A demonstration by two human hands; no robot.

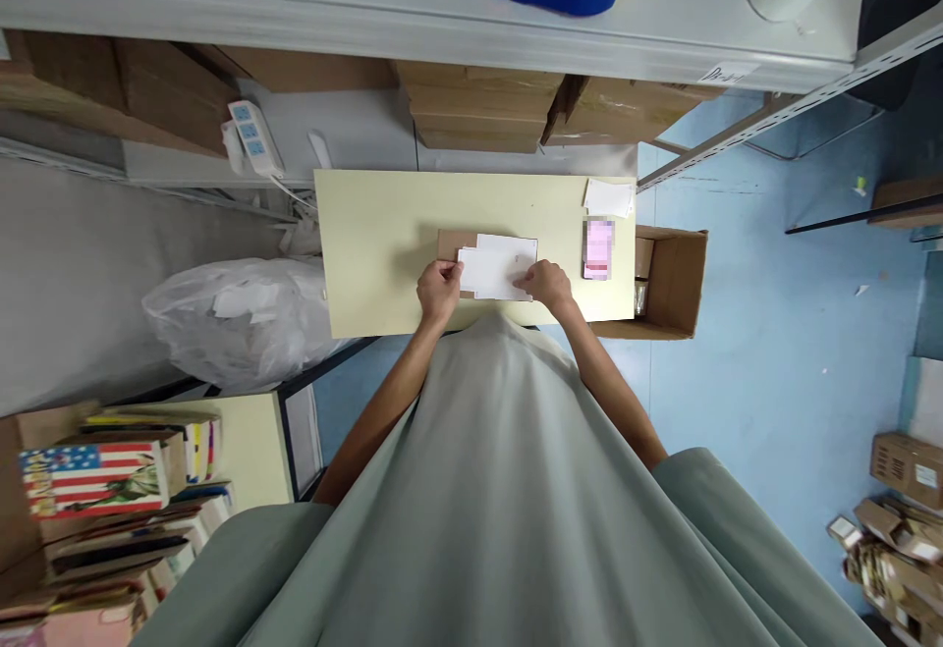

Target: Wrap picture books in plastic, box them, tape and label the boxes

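Note:
In the head view, white paper [501, 264] lies over a flat brown cardboard piece [451, 244] on the pale yellow table [383, 254]. The paper's stepped outline looks like two overlapping sheets. My left hand [440, 291] pinches the left edge of the paper between thumb and finger. At the lower right corner, my right hand [546, 284] has its fingers closed on the same paper. The paper hides most of the cardboard. To the right of my right hand lies a pink-and-white card or packet [597, 248], blurred, below a few white slips [609, 197].
An open cardboard box [670, 284] stands against the table's right end. Left of the table sits a clear plastic bag [243, 318]. Cardboard boxes [478, 102] and a power strip [255, 139] line the back, under a shelf edge [413, 38]. Books [95, 480] fill the lower left.

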